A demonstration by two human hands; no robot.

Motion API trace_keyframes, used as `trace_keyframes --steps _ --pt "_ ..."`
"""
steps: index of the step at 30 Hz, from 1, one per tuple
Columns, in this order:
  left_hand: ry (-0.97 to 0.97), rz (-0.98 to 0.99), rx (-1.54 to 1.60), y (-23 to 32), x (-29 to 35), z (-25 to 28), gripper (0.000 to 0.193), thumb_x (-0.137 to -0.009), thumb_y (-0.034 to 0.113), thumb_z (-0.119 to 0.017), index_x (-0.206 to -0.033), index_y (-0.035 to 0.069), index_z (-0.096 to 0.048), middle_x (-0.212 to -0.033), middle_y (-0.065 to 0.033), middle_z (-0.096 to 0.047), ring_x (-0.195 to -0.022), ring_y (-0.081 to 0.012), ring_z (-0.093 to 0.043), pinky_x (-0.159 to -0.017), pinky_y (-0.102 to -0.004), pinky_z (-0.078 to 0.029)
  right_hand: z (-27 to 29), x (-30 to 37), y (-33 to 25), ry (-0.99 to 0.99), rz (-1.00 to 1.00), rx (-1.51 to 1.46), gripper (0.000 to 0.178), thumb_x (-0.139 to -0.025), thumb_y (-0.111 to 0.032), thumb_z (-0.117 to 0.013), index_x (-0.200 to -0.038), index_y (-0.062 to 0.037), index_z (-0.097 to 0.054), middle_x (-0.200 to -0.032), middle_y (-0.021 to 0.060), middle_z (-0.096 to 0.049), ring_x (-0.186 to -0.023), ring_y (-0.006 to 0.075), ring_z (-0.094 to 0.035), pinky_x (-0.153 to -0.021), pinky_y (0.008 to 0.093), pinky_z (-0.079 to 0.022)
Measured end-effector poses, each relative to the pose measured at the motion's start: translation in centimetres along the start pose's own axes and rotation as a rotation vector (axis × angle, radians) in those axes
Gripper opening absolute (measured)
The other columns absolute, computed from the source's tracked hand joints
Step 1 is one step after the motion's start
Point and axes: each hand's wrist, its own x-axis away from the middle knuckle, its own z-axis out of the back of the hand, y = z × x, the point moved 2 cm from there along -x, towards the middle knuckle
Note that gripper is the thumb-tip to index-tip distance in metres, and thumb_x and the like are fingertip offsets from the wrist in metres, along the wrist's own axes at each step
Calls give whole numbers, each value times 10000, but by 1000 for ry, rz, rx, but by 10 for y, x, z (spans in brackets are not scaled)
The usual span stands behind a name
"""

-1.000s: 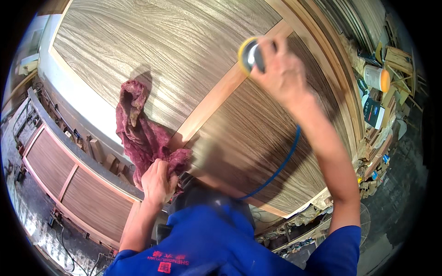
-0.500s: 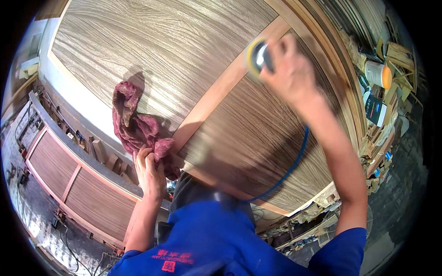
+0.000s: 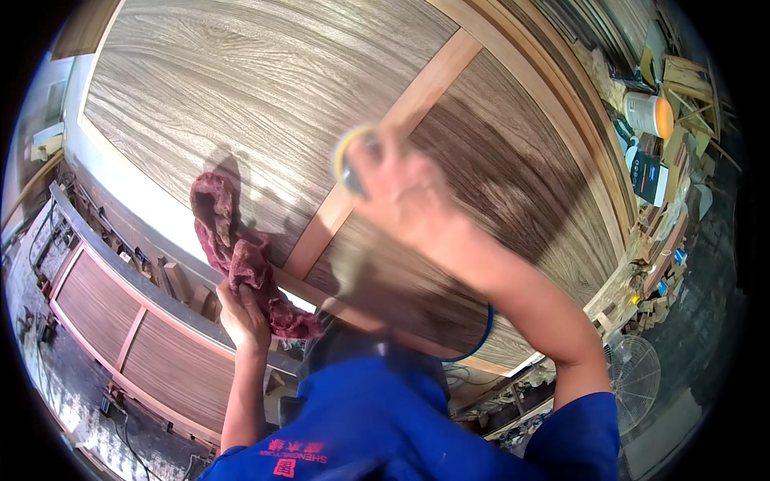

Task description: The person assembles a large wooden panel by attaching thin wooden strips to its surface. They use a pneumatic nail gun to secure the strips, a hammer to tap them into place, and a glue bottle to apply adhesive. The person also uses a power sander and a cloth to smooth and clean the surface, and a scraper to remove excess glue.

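My right hand, blurred by motion, is closed around a round sander with a yellow rim and a dark body. The sander is over the pale strip that crosses the big wood-grain panel. From under my right forearm a blue hose curves back toward my body. My left hand grips a crumpled maroon rag at the panel's near left edge. Part of the rag lies on the panel, and its lower end hangs by my waist.
A second framed panel stands low on the left beside a grey rail. To the right are a white tub with an orange lid, a dark box and wood scraps. A round fan guard stands at lower right.
My right hand has swept the sander toward me and to the left along the pale strip. My left hand and the rag have shifted slightly down and left.
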Motion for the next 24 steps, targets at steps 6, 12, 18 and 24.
trace_keyframes --steps 6,12,18,24 --pt "5 4 61 -2 11 1 223 -1119 213 -538 -1231 21 -553 -817 -194 -681 -718 -339 -688 -700 -426 -533 41 -43 103 202 -216 10 667 -881 -338 -841 -1365 -79 -463 -1324 301 -500 -905 467 -755 -677 454 -686" --pt "-39 24 82 3 11 7 205 -1115 195 -532 -1212 15 -546 -835 -207 -689 -752 -349 -706 -723 -414 -543 -9 7 -13 118 43 -10 709 -825 -319 -866 -1338 -49 -458 -1286 298 -499 -1008 448 -728 -714 443 -702" --pt "-27 22 92 -7 17 12 201 -1109 186 -538 -1208 12 -548 -837 -205 -690 -747 -346 -703 -722 -416 -544 3 -2 11 38 -42 -4 700 -852 -370 -839 -1392 -83 -499 -1288 259 -547 -922 400 -746 -687 464 -672" --pt "-39 1 126 -11 20 6 190 -1107 175 -543 -1197 8 -556 -834 -205 -689 -740 -343 -701 -714 -417 -544 51 -56 110 223 -324 -2 618 -913 -294 -790 -1394 -91 -459 -1328 264 -524 -993 488 -728 -869 510 -647"
